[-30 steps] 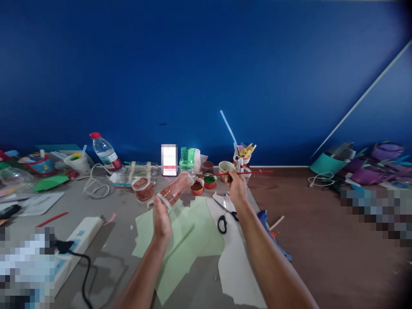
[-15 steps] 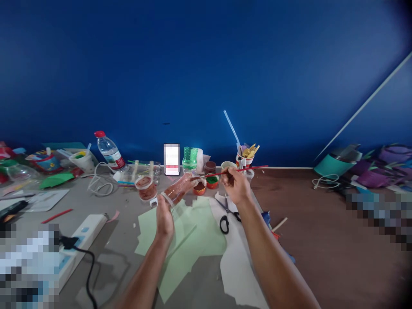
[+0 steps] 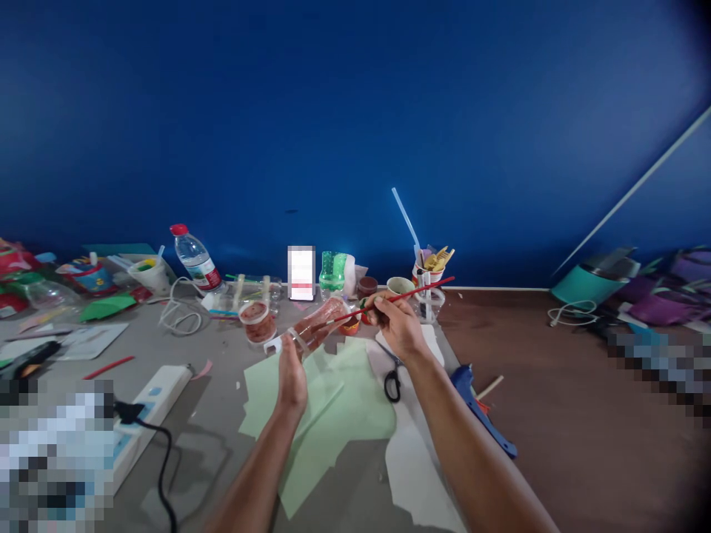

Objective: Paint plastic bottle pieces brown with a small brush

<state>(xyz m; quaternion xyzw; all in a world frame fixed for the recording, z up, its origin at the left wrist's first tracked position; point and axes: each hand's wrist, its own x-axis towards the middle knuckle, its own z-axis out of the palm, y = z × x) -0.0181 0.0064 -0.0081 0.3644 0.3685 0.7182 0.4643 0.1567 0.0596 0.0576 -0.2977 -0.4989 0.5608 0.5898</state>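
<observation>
My left hand (image 3: 292,379) grips the lower end of a clear plastic bottle (image 3: 319,326) coated in brown paint and holds it tilted up to the right over light green paper (image 3: 327,414). My right hand (image 3: 395,326) is closed on a thin red paintbrush (image 3: 414,293), whose tip rests against the bottle's painted side. A small paint pot (image 3: 351,326) shows just behind the bottle. A painted plastic cup (image 3: 257,323) stands left of the bottle.
Black scissors (image 3: 392,383) and a blue glue gun (image 3: 482,420) lie right of the green paper. A water bottle (image 3: 194,259), a green bottle (image 3: 332,272), a cup of tools (image 3: 429,275), a white power strip (image 3: 152,396) with a black cable, and craft clutter fill the grey table.
My right hand has drawn the brush left from the paint pots to the bottle's side. The view has shifted slightly; the left hand keeps its hold.
</observation>
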